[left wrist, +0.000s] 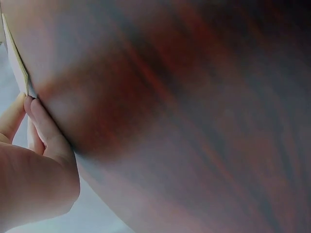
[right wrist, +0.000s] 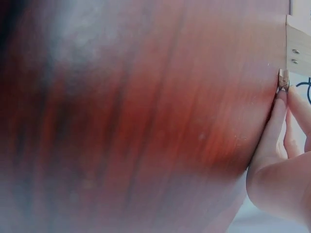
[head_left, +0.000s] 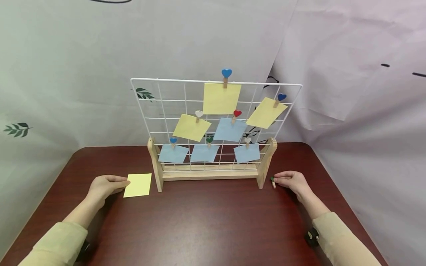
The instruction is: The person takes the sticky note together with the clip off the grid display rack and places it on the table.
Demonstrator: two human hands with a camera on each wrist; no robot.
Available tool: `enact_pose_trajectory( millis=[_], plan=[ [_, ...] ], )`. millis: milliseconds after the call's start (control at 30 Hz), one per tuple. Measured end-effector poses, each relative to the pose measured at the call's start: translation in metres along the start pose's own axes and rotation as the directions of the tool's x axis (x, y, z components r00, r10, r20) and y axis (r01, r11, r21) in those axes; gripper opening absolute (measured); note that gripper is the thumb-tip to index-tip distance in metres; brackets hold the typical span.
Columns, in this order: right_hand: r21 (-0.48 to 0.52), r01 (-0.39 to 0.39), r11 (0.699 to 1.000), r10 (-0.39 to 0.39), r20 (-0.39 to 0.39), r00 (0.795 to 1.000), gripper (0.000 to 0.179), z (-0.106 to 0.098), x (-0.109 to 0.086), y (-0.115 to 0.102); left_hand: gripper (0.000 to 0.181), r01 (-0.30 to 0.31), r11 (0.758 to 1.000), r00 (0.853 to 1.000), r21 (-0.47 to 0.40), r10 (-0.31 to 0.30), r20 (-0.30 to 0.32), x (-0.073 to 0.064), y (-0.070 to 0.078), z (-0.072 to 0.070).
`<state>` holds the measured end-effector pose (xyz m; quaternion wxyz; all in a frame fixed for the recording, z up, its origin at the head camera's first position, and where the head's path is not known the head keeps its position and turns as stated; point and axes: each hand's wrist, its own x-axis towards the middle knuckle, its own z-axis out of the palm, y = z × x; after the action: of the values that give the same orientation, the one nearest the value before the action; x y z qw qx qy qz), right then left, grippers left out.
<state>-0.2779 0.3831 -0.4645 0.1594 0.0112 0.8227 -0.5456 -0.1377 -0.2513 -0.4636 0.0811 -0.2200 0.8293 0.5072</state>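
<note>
My left hand (head_left: 104, 187) pinches a yellow sticky note (head_left: 138, 185) by its left edge, just left of the rack's foot. In the left wrist view, the note (left wrist: 15, 56) shows edge-on between thumb and fingers. On the other side, my right hand (head_left: 293, 181) pinches a small wooden clothespin (head_left: 274, 183) with a green top, low over the table beside the rack's right foot. The clothespin's wooden end (right wrist: 283, 77) sticks out past the fingertips in the right wrist view. Between the hands stands a white wire grid rack (head_left: 165, 120) on a wooden base (head_left: 209, 175).
Yellow notes (head_left: 222, 99) and blue notes (head_left: 204, 153) hang on the grid from heart-topped clothespins (head_left: 226, 73). The rack stands at the back of a dark red-brown wooden table (head_left: 206, 221). Behind it hangs a pale cloth (head_left: 199, 37) with leaf prints.
</note>
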Motion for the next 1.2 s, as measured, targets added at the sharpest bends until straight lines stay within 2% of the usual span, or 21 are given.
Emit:
enact_pose_trajectory(
  millis=[367, 767, 1067, 1200],
  plan=[
    [0.007, -0.017, 1.0, 0.017, 0.009, 1.0, 0.033, 0.0, 0.0001, 0.0017, 0.043, -0.001, 0.999, 1.0, -0.054, 0.001, -0.013, -0.0023, -0.0001, 0.0017],
    [0.085, -0.017, 0.996, 0.015, 0.029, 0.999, 0.03, -0.0001, -0.0006, -0.0003, 0.039, 0.013, 0.995, 1.0, -0.102, -0.014, -0.002, -0.0029, -0.0023, -0.0001],
    [0.189, -0.035, 0.981, 0.027, 0.045, 0.999, 0.024, -0.0073, -0.0003, -0.0004, 0.019, 0.019, 0.986, 1.0, -0.165, -0.017, 0.013, -0.0059, -0.0006, 0.0005],
    [0.216, -0.036, 0.976, 0.026, 0.048, 0.998, 0.028, -0.009, -0.0004, -0.0006, 0.014, 0.012, 0.977, 1.0, -0.213, -0.008, 0.022, -0.0061, -0.0027, 0.0003]
  ],
)
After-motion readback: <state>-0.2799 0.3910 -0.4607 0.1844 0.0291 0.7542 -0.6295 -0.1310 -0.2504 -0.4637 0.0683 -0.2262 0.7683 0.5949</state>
